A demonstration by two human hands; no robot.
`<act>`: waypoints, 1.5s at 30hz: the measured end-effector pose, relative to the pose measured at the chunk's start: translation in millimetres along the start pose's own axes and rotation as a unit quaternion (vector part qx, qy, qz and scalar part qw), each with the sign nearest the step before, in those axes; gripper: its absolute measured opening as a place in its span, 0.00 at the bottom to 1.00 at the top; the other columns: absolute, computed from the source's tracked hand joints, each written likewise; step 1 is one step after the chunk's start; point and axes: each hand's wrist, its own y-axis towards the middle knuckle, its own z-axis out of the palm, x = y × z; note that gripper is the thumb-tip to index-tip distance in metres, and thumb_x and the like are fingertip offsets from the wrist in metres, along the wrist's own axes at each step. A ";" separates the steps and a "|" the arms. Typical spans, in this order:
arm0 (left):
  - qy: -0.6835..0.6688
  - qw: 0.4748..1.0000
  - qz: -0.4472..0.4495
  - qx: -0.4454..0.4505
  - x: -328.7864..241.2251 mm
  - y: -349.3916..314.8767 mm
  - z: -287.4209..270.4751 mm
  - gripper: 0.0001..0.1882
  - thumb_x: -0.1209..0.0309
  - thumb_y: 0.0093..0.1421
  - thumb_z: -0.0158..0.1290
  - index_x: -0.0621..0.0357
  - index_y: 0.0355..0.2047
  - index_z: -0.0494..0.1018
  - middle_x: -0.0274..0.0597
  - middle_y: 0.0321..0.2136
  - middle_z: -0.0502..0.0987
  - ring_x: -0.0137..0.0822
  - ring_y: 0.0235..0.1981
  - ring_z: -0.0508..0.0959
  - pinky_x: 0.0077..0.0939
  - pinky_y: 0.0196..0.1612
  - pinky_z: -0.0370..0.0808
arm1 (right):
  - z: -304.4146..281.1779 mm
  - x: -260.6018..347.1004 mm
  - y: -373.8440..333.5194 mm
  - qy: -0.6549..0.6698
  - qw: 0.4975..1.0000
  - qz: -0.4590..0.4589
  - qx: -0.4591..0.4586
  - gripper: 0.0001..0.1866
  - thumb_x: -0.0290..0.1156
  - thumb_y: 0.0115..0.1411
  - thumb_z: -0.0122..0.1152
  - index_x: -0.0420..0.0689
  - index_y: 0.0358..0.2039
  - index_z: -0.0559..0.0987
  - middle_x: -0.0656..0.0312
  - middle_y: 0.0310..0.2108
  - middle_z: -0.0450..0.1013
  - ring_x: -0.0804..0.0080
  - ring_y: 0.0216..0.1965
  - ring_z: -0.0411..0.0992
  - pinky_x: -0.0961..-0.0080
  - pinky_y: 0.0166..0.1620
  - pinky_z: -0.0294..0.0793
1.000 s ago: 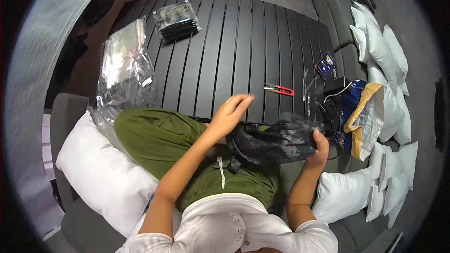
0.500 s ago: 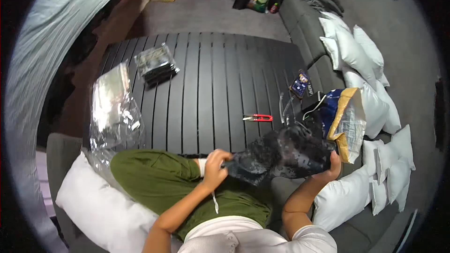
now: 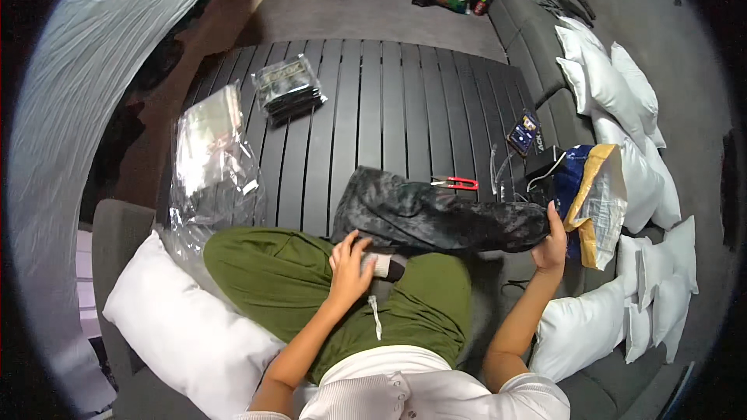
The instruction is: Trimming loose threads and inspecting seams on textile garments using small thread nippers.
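Note:
A black-and-grey mottled cloth point(image 3: 436, 214) stretches lengthwise over the table's near edge and my lap, its wider end on the left. My right hand point(image 3: 551, 245) grips the narrower right end, thumb up, with the other fingers partly hidden. At the cloth's lower left edge is my left hand point(image 3: 352, 271), fingers apart and bent. Just beyond the cloth lie red-handled thread snips point(image 3: 457, 183). A blue, yellow and silver bag point(image 3: 595, 202) stands open beside my right hand.
On the slatted dark table point(image 3: 373, 109) sit a stack of flat plastic-wrapped packets point(image 3: 286, 87) and crumpled clear plastic bags point(image 3: 210, 155). A small dark-blue card or packet point(image 3: 524, 134) rests at the right. White pillows point(image 3: 599, 319) fill the grey sofa.
The bunched cloth is now spread out flatter, its left end reaching farther left and away from me. My left hand has loosened from it. The whole view has shifted slightly.

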 end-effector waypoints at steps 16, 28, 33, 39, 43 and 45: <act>0.088 0.987 -0.049 -0.124 24.0 160.5 26.9 0.19 0.55 0.49 0.52 0.54 0.36 0.72 0.41 0.33 0.73 0.41 0.40 0.67 0.40 0.44 0.59 | -19.1 -20.8 -1.7 0.020 0.999 -0.027 -0.033 0.20 0.40 0.62 0.38 0.37 0.43 0.70 0.55 0.41 0.70 0.65 0.42 0.70 0.69 0.47 0.66; -0.219 0.964 -0.148 0.027 49.2 63.5 -139.7 0.08 0.75 0.48 0.53 0.63 0.29 0.70 0.32 0.22 0.66 0.22 0.23 0.67 0.17 0.28 0.65 | -60.2 -46.8 14.4 0.116 0.990 0.074 -0.036 0.17 0.35 0.58 0.45 0.33 0.40 0.70 0.52 0.40 0.71 0.62 0.41 0.69 0.67 0.47 0.66; 0.115 0.977 0.073 0.165 45.1 49.3 -134.2 0.16 0.62 0.45 0.58 0.62 0.30 0.72 0.48 0.22 0.72 0.44 0.23 0.72 0.32 0.31 0.68 | -96.7 -99.6 25.7 -0.211 0.956 0.101 -0.174 0.13 0.33 0.52 0.57 0.37 0.34 0.73 0.61 0.31 0.73 0.76 0.28 0.70 0.80 0.33 0.68; 0.236 0.919 -0.260 0.176 39.8 77.5 -108.1 0.34 0.38 0.49 0.41 0.60 0.18 0.75 0.51 0.19 0.74 0.49 0.26 0.75 0.37 0.28 0.70 | -68.5 -103.3 22.5 -0.196 0.970 0.102 -0.099 0.12 0.32 0.50 0.58 0.37 0.32 0.74 0.63 0.29 0.73 0.79 0.28 0.70 0.82 0.33 0.67; 0.285 0.905 -0.290 0.122 53.8 78.1 -93.4 0.32 0.39 0.48 0.45 0.59 0.18 0.75 0.49 0.17 0.74 0.45 0.25 0.75 0.32 0.28 0.70 | -73.4 -101.5 23.1 -0.157 0.977 0.109 -0.094 0.10 0.30 0.52 0.57 0.38 0.33 0.74 0.63 0.30 0.73 0.77 0.29 0.71 0.81 0.35 0.68; 0.249 0.920 -0.281 0.109 54.5 74.9 -94.3 0.28 0.43 0.47 0.49 0.59 0.20 0.75 0.48 0.18 0.74 0.43 0.25 0.76 0.31 0.28 0.69 | -71.4 -98.4 21.5 -0.154 0.978 0.106 -0.097 0.10 0.30 0.52 0.56 0.38 0.32 0.74 0.62 0.30 0.73 0.77 0.29 0.71 0.81 0.35 0.68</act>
